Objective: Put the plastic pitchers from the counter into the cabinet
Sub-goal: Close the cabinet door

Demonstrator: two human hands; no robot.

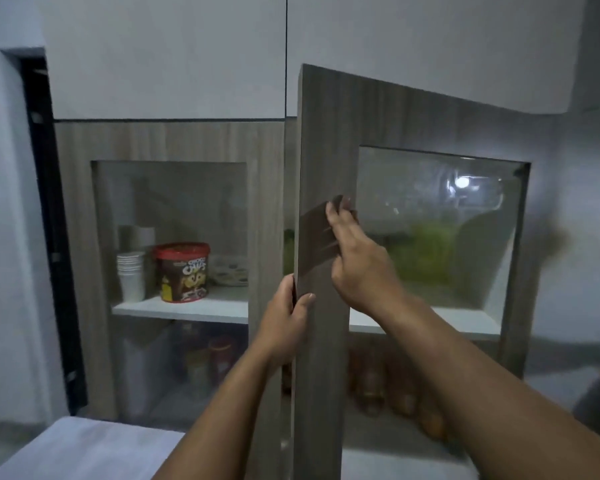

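— Both forearms reach up over the counter. What do the hands hold?

— Left hand pinches the door edge; right hand lies open-fingered, flat against it.

— Pitchers?

— Blurred green shape behind the glass; cannot tell.

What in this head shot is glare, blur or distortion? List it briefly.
Head view: dim, bluish light overall; a bright glare spot reflects in the glass of the open cabinet door; the green shape behind that glass is smeared and unreadable; wide-angle bending tilts the door edge and walls; the left hand and right hand on the door are fairly sharp; lower-shelf jars are murky.
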